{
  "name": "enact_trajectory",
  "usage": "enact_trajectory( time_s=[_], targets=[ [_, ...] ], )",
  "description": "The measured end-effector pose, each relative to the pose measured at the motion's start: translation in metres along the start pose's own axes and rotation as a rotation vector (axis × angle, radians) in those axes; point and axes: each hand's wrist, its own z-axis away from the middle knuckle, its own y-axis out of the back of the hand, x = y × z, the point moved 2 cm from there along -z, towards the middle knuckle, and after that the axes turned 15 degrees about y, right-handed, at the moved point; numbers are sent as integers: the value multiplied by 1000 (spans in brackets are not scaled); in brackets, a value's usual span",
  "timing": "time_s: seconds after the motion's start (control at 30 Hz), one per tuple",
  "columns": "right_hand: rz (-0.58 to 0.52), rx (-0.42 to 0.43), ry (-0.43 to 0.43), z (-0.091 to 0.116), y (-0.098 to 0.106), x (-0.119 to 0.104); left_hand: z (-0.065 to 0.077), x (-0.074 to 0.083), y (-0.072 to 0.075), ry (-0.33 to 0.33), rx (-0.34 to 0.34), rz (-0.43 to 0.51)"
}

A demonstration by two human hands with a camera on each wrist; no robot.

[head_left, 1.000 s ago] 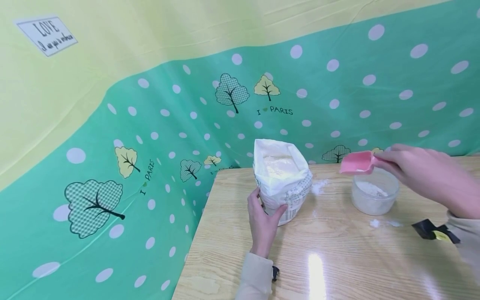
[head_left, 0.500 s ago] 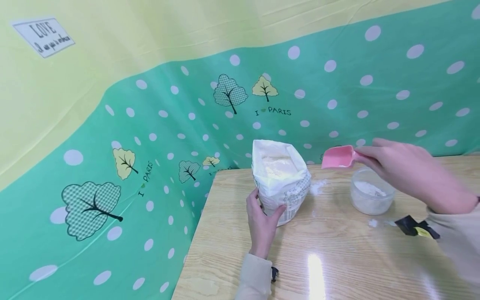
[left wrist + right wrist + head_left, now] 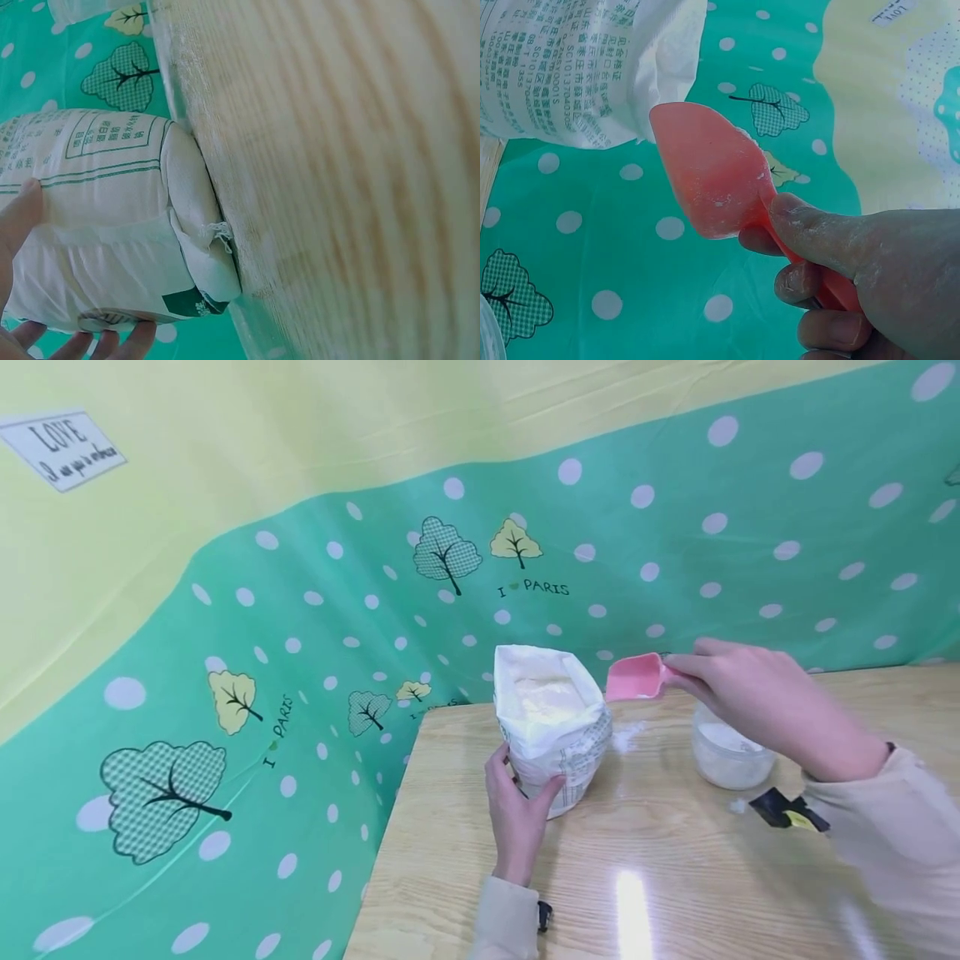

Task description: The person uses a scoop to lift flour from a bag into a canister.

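Observation:
An open white bag of flour (image 3: pixel 573 747) stands on the table, white powder showing inside its mouth. My left hand (image 3: pixel 517 814) grips the lower side of it, thumb on the near face and fingers round the left. In the left wrist view, the bag's folded bottom (image 3: pixel 196 217) meets the wood. My right hand (image 3: pixel 772 697) holds a pink scoop (image 3: pixel 633 678) by its handle, the scoop's tip beside the bag's right rim. Traces of white powder cling to the scoop and, in the right wrist view, to the thumb (image 3: pixel 817 229).
A clear round container (image 3: pixel 731 760) with white powder stands right of the bag, partly hidden by the right forearm. Spilled powder (image 3: pixel 626 737) marks the wooden table (image 3: pixel 427 860). A green and yellow patterned cloth (image 3: pixel 315 610) hangs behind and to the left.
My right hand has carried the pink scoop leftward, from above the clear container to beside the bag's mouth. The left hand keeps its grip on the bag. The head view has shifted slightly.

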Motion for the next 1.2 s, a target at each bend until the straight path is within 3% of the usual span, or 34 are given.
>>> enact_trajectory(
  time_s=[0.67, 0.93, 1.2],
  targets=[
    [18, 68, 55, -10, 2, -11, 0, 1, 2, -15, 13, 8],
    [-18, 9, 15, -15, 3, -15, 1, 4, -2, -12, -5, 4],
    [-51, 4, 25, -28, -4, -22, 1, 3, 1, -5, 15, 9]
  ],
)
